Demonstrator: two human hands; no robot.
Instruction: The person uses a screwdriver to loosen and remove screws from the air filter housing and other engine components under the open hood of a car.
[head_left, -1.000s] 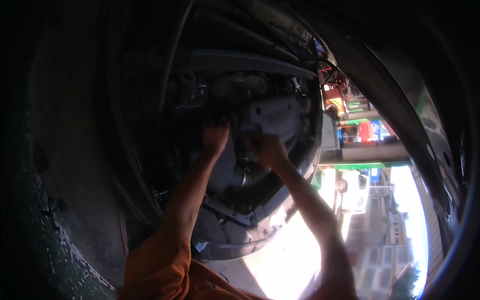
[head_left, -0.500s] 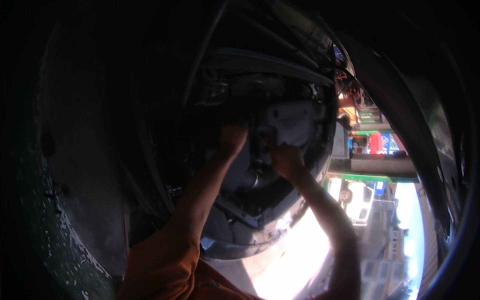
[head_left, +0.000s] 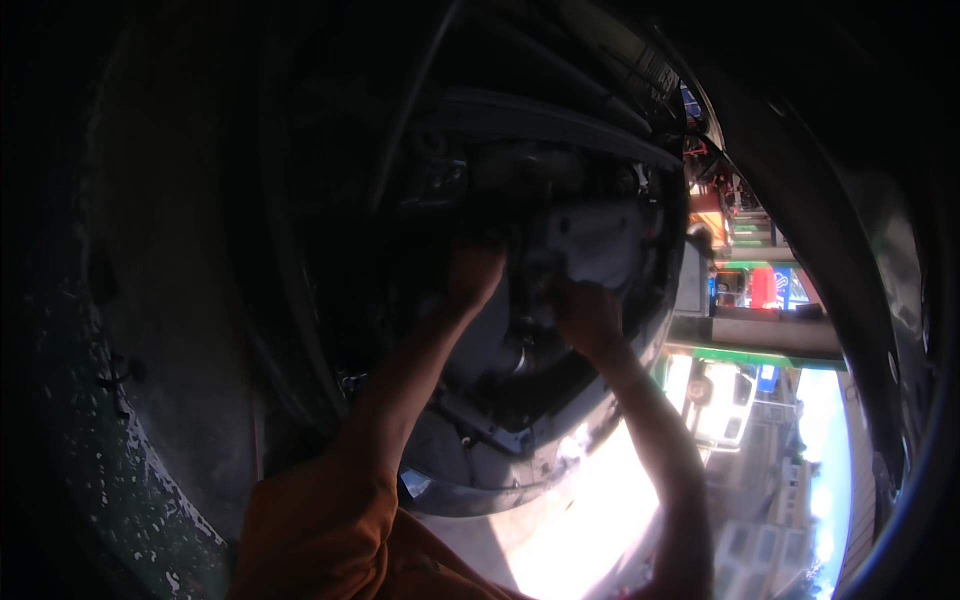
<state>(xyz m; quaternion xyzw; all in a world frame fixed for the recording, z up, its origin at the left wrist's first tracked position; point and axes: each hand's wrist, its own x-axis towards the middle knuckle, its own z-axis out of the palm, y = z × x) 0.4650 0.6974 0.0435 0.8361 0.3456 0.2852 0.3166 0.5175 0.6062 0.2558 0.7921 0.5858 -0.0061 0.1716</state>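
Observation:
I am reaching into a dark engine bay. My left hand (head_left: 478, 268) is beside the left edge of a grey plastic engine cover (head_left: 600, 240), its fingers lost in shadow. My right hand (head_left: 585, 310) is a little lower and to the right, fingers curled at a dark part near the cover's lower left; I cannot make out what they grip. Below and between my forearms are a dark hose with a shiny band (head_left: 520, 355) and the front panel (head_left: 485, 430) of the bay. Both forearms come up from the lower edge.
The raised dark hood (head_left: 790, 170) curves along the right. A grey concrete floor (head_left: 175, 390) and speckled green floor (head_left: 75, 420) lie to the left. Past the car at right are a sunlit pavement (head_left: 570, 530), a parked white vehicle (head_left: 725, 405) and colourful workshop clutter.
The view has shifted, so the engine bay and both hands appear farther right than a second ago. Both hands stay at the same spot on the engine, with little visible change.

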